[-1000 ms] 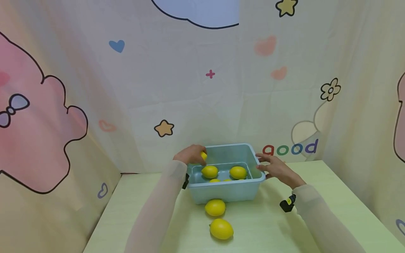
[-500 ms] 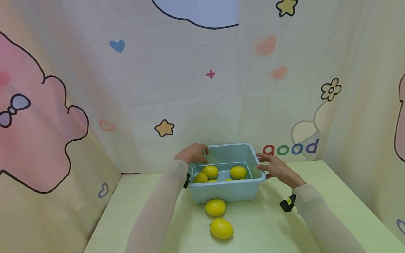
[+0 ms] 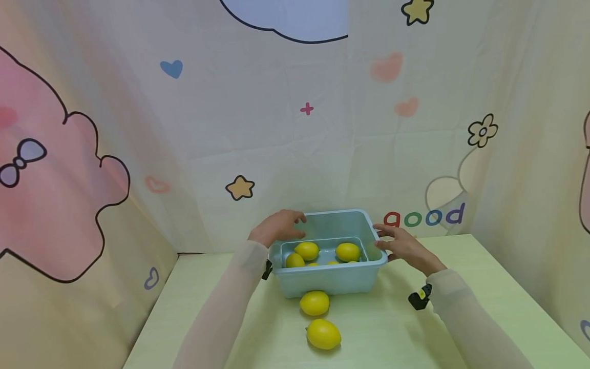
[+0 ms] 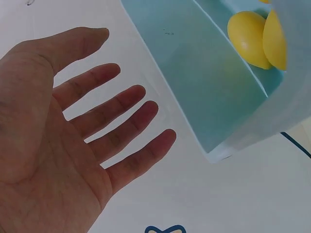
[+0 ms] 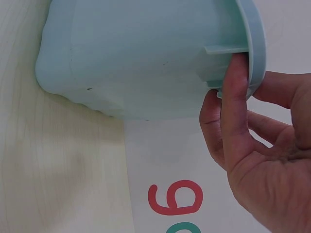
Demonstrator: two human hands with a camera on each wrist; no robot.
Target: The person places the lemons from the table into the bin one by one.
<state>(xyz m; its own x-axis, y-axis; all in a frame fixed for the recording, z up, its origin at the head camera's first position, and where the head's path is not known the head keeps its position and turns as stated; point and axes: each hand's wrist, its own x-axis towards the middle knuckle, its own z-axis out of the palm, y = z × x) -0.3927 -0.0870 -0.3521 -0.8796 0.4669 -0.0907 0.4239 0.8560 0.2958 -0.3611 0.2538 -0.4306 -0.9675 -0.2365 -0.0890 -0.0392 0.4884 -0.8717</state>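
A light blue plastic bin point(image 3: 329, 280) stands on the table with several lemons in it. Inside, one lemon point(image 3: 295, 260) sits at the left, beside another lemon point(image 3: 307, 250); a third lemon point(image 3: 348, 251) lies to the right. My left hand point(image 3: 279, 226) is over the bin's left side, holding nothing; in the left wrist view its fingers point(image 4: 124, 104) are spread and apart from the rim. My right hand point(image 3: 405, 248) holds the bin's right rim, with fingers point(image 5: 235, 111) hooked under the lip and the thumb on its other side.
Two more lemons lie on the table point(image 3: 382, 333) in front of the bin: a nearer lemon point(image 3: 323, 334) and a farther lemon point(image 3: 315, 303) close to the bin's front wall. A printed curtain point(image 3: 322, 154) hangs behind the table and along both sides.
My left hand has let go of a lemon, which now sits in the bin's left part. Since then the hand has drawn slightly left. My right hand stays on the rim.
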